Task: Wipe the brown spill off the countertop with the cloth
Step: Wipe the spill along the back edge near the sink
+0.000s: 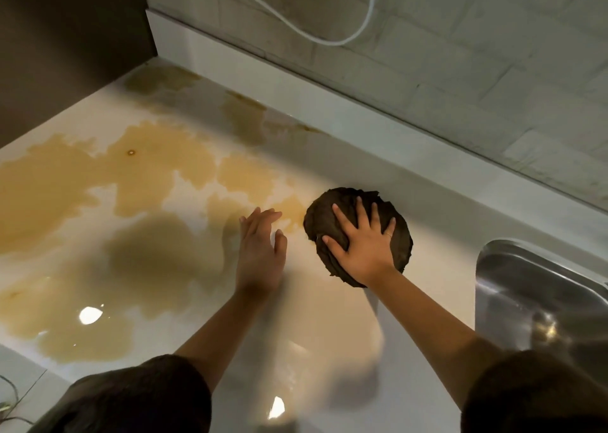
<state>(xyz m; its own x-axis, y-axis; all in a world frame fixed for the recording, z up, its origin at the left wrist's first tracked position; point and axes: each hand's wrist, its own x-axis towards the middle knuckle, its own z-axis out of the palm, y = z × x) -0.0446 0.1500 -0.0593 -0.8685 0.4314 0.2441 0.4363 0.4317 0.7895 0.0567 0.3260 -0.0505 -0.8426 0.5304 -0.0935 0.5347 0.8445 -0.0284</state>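
Pressing down on the dark cloth [329, 208], the right hand [363, 248] lies flat with its fingers spread, gripping nothing. I note the cloth is bunched into a rounded wad on the white bench [444, 208], just right of the brown spill [148, 159] and between that spill and the steel sink [533, 301]. The spill covers much of the bench's left half in thin pools, reaching back to the rear upstand. The left hand [260, 255] is blurred, with fingers straight and thumb apart, holding nothing, at the spill's right edge near the cloth. I cannot tell whether it touches the bench. A white cable [368, 21] loops against the tiled wall.
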